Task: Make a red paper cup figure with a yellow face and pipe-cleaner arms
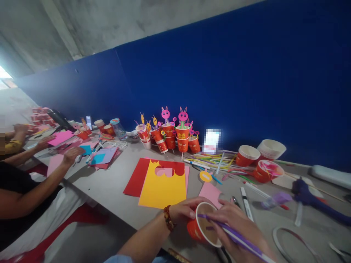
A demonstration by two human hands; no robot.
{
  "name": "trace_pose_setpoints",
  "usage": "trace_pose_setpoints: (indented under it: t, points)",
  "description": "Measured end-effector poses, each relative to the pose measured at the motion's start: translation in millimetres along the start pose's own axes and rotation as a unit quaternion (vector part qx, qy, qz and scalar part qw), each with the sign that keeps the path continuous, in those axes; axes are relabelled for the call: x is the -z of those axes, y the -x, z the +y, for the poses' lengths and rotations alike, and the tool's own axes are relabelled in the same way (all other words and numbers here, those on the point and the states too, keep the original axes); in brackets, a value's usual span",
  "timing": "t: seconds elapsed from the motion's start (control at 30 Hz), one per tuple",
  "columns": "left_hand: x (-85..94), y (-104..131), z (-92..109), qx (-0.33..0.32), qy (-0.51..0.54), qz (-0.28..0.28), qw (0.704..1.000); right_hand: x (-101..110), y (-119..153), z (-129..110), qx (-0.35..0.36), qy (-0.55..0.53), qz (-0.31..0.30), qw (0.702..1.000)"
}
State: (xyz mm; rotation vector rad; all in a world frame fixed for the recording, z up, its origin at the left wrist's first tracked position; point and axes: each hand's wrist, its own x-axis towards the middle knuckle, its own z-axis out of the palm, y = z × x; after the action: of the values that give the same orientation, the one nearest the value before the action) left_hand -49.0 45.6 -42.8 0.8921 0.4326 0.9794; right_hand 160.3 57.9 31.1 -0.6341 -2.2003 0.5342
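At nine o'clock a co-worker's hand (71, 153) rests on the desk (109, 186) by pink and blue paper; toward the centre lies yellow card (161, 190) over red card (137, 177), flat for cutting; at twelve o'clock stand finished rabbit cups (175, 137); at six o'clock the left hand (183, 210), grip closed around the red paper cup (201, 228), tilts its mouth up; the right hand (241, 228) pinches a purple straw (233, 233) lying across the rim.

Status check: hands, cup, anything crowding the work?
Left hand grips red paper cup at the rim. Right hand holds purple straw across its mouth. Pink paper and white marker lie just behind.
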Motion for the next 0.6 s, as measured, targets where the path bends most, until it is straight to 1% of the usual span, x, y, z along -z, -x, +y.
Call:
trace_pose_setpoints:
  t: [0.07,0.17,0.27,0.37,0.47,0.6]
  points:
    - [1.0,-0.8,1.3,-0.007,0.001,0.007,1.0,1.2,-1.4,-3.3,0.004,0.009,0.026,1.0]
    - [3.3,-1.4,2.8,-0.021,0.0,0.021,1.0,3.3,-7.0,-12.0,0.008,0.005,0.031,0.999]
    - [5.4,-1.0,2.2,-0.022,-0.005,0.022,1.0,3.1,-10.7,-17.0,0.0,0.006,0.041,0.999]
    - [6.5,-0.4,0.0,-0.017,-0.009,0.014,1.0,1.9,-11.1,-16.2,-0.014,0.009,0.013,1.0]
    - [6.0,-0.6,-1.8,-0.013,-0.007,0.007,1.0,2.4,-11.7,-14.7,-0.003,-0.006,-0.012,1.0]
    - [4.1,-1.9,-1.9,-0.014,-0.002,0.006,1.0,4.0,-14.0,-17.4,-0.003,-0.019,0.023,1.0]
